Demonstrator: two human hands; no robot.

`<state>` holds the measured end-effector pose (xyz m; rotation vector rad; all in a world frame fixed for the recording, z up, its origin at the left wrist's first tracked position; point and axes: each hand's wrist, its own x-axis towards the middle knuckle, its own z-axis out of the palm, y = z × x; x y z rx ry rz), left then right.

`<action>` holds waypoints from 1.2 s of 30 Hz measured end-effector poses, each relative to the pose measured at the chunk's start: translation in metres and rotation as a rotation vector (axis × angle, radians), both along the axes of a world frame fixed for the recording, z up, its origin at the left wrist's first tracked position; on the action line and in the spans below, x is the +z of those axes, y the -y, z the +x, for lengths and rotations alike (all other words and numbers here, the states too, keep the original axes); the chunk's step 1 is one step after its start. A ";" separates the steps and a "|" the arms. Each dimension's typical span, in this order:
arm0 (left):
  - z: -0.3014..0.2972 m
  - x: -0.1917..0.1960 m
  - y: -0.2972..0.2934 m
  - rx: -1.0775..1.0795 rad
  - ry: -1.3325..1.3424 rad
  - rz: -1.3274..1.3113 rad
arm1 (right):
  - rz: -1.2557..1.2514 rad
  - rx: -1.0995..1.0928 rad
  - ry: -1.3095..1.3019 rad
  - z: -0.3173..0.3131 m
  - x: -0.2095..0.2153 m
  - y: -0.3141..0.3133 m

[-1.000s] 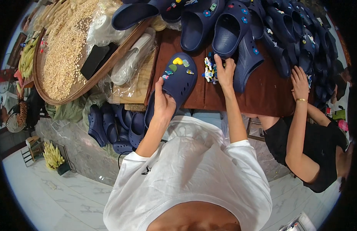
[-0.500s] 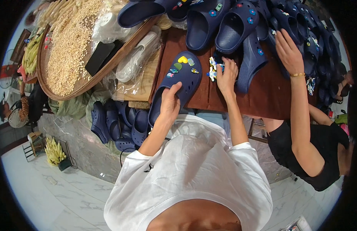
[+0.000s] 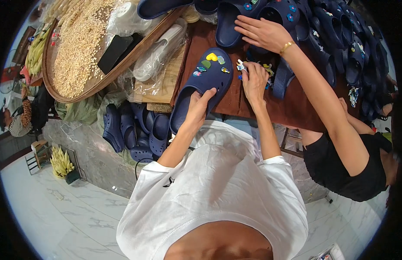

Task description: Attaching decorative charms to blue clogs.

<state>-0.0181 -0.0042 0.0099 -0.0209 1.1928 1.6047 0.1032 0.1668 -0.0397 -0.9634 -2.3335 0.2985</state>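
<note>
A navy clog is held by its side and heel opening in my left hand, toe pointing away from me. Stuck in its upper are several small shoe charms, among them a yellow heart and a green half-round one. My right hand is beside the clog's toe, over the brown table. Its fingertips pinch a small white-and-blue shoe charm. More colourful charms show just right of the fingers, partly hidden by them.
Navy clogs are heaped along the table's far and right sides. A co-worker's arm reaches across from the right, hand over the clogs. At left lie a basket of pale kernels, a black phone and a bagged white shoe. More clogs hang lower left.
My right hand has drawn a white-and-blue charm up in its fingertips from the charms on the table. The co-worker's hand has swung left over the clogs.
</note>
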 end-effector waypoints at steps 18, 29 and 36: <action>0.009 0.000 0.002 0.033 -0.064 0.020 | -1.344 0.121 -0.804 0.005 0.035 0.067; 0.018 -0.002 0.002 0.050 -0.093 0.030 | -1.366 0.055 -0.810 0.003 0.013 0.089; 0.020 -0.008 -0.008 0.042 -0.330 -0.021 | -1.474 0.082 -0.708 0.002 0.019 0.086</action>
